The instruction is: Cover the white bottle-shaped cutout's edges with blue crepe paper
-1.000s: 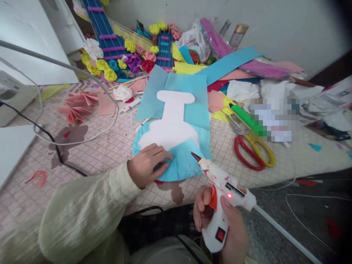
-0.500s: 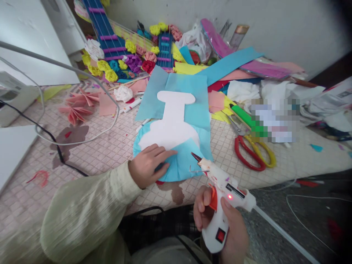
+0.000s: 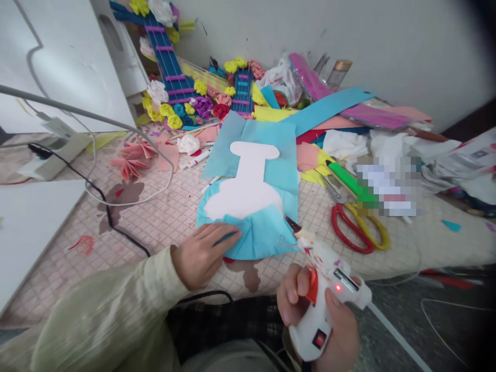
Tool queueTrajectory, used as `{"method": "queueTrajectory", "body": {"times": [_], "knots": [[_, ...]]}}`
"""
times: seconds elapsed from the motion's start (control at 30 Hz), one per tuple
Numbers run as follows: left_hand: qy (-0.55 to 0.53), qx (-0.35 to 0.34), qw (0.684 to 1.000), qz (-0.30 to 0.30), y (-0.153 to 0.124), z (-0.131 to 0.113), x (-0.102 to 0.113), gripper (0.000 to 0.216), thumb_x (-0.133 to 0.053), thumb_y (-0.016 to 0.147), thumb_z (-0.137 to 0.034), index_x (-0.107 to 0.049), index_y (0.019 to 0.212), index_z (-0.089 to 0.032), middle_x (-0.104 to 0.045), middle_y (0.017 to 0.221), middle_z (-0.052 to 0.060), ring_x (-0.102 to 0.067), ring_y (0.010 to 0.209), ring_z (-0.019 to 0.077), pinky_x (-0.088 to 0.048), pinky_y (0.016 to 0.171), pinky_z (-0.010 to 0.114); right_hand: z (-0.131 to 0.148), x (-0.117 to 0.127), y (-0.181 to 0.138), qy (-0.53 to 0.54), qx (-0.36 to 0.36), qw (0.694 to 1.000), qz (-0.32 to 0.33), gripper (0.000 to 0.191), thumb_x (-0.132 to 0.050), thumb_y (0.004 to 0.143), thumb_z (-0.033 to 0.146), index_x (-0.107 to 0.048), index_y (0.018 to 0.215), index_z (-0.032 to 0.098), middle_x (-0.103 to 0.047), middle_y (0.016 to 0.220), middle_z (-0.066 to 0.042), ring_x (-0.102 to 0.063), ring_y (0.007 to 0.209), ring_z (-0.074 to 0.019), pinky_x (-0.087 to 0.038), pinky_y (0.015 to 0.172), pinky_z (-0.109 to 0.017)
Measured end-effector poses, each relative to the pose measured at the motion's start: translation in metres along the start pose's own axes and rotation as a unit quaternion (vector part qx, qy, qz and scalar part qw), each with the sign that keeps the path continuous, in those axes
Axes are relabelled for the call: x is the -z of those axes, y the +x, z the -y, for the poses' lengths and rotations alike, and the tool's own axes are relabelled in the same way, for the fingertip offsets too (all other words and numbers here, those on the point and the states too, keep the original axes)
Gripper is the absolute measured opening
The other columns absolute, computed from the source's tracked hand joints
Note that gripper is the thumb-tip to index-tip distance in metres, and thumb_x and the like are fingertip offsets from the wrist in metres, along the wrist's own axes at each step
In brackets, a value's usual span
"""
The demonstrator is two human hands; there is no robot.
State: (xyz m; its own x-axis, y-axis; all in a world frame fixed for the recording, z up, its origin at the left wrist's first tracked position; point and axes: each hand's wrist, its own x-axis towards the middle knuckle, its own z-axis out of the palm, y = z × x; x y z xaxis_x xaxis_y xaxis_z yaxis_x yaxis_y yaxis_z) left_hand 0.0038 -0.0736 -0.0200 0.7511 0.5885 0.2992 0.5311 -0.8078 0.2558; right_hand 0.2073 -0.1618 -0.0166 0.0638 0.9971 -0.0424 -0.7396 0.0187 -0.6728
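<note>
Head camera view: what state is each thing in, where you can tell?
Glue gun: held in the right hand, red light lit.
White cutout: lying flat, lower edge covered.
Blue paper: creased, folded over the cutout.
Left hand: touching the blue paper.
Scissors: unheld, lying on the table.
Pink paper: pleated.

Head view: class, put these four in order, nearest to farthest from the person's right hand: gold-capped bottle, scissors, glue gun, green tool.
From the right hand:
1. Glue gun, held in it.
2. Scissors, ahead, red and yellow handles toward the person.
3. Green tool, just beyond those handles.
4. Gold-capped bottle, far at the back.
</note>
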Motion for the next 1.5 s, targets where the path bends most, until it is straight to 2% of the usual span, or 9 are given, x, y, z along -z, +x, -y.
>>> {"method": "queueTrajectory", "body": {"times": [0.17, 0.37, 0.47, 0.67, 0.87, 1.07, 1.23, 1.5], "knots": [[0.064, 0.001, 0.998, 0.026, 0.01, -0.001, -0.008, 0.037, -0.035, 0.083, -0.012, -0.049, 0.118, -0.013, -0.053, 0.109, 0.013, -0.049, 0.097, 0.0244, -0.042, 0.08, 0.041, 0.003, -0.001, 0.001, -0.011, -0.018, 1.0, 0.023, 0.026, -0.044, 0.077, 0.041, -0.057, 0.073, 0.019, -0.046, 0.065, -0.002, -0.047, 0.048, -0.0097, -0.033, 0.042, -0.022], [0.114, -0.02, 0.992, 0.05, 0.016, 0.0, -0.005, 0.038, -0.033, 0.085, -0.016, -0.046, 0.121, -0.014, -0.053, 0.107, 0.013, -0.048, 0.095, 0.0253, -0.036, 0.079, 0.043, 0.0, -0.002, -0.002, -0.006, 0.012, 1.0, -0.009, 0.023, -0.043, 0.079, 0.038, -0.057, 0.072, 0.021, -0.047, 0.064, -0.002, -0.044, 0.047, -0.0104, -0.031, 0.039, -0.021], [0.129, -0.027, 0.99, 0.05, 0.016, -0.001, -0.006, 0.037, -0.031, 0.087, -0.017, -0.046, 0.12, -0.014, -0.054, 0.107, 0.012, -0.047, 0.095, 0.0251, -0.033, 0.08, 0.043, -0.001, -0.003, -0.002, 0.003, 0.013, 1.0, -0.002, 0.023, -0.042, 0.08, 0.037, -0.057, 0.073, 0.02, -0.047, 0.065, -0.002, -0.045, 0.047, -0.0099, -0.03, 0.04, -0.021], [0.116, -0.017, 0.992, 0.047, 0.014, 0.001, -0.009, 0.038, -0.035, 0.087, -0.025, -0.045, 0.123, -0.017, -0.051, 0.11, 0.012, -0.046, 0.096, 0.0262, -0.031, 0.08, 0.044, 0.002, -0.007, -0.001, 0.013, 0.005, 1.0, -0.012, 0.026, -0.043, 0.077, 0.039, -0.055, 0.069, 0.018, -0.045, 0.063, -0.001, -0.043, 0.044, -0.0087, -0.029, 0.039, -0.021], [0.112, -0.015, 0.993, 0.025, 0.014, 0.001, -0.012, 0.038, -0.037, 0.085, -0.025, -0.048, 0.121, -0.019, -0.051, 0.109, 0.012, -0.046, 0.096, 0.0264, -0.03, 0.081, 0.045, 0.002, -0.008, -0.001, 0.025, 0.018, 0.999, -0.021, 0.023, -0.043, 0.079, 0.037, -0.056, 0.07, 0.019, -0.046, 0.063, -0.001, -0.043, 0.044, -0.0088, -0.029, 0.038, -0.02], [0.077, -0.004, 0.996, 0.034, 0.017, 0.002, -0.008, 0.038, -0.036, 0.084, -0.024, -0.05, 0.118, -0.02, -0.051, 0.107, 0.011, -0.045, 0.096, 0.026, -0.029, 0.08, 0.044, 0.002, -0.008, -0.002, 0.016, 0.026, 0.999, -0.029, 0.023, -0.044, 0.077, 0.037, -0.056, 0.068, 0.019, -0.046, 0.062, -0.001, -0.043, 0.045, -0.0091, -0.03, 0.038, -0.02], [0.067, -0.005, 0.997, 0.033, 0.016, 0.003, -0.01, 0.038, -0.039, 0.085, -0.034, -0.05, 0.119, -0.02, -0.05, 0.108, 0.011, -0.044, 0.097, 0.0263, -0.029, 0.081, 0.044, 0.003, -0.007, -0.003, 0.023, 0.05, 0.998, -0.039, 0.019, -0.045, 0.078, 0.033, -0.057, 0.07, 0.021, -0.047, 0.062, -0.001, -0.042, 0.046, -0.0101, -0.03, 0.036, -0.019], [0.063, -0.001, 0.997, 0.04, 0.018, 0.001, -0.007, 0.039, -0.041, 0.084, -0.033, -0.05, 0.118, -0.018, -0.05, 0.107, 0.011, -0.045, 0.096, 0.027, -0.029, 0.08, 0.045, 0.004, -0.009, -0.003, 0.006, 0.017, 0.999, -0.035, 0.025, -0.046, 0.075, 0.038, -0.055, 0.066, 0.018, -0.046, 0.061, -0.001, -0.041, 0.043, -0.0083, -0.03, 0.038, -0.02]]}}
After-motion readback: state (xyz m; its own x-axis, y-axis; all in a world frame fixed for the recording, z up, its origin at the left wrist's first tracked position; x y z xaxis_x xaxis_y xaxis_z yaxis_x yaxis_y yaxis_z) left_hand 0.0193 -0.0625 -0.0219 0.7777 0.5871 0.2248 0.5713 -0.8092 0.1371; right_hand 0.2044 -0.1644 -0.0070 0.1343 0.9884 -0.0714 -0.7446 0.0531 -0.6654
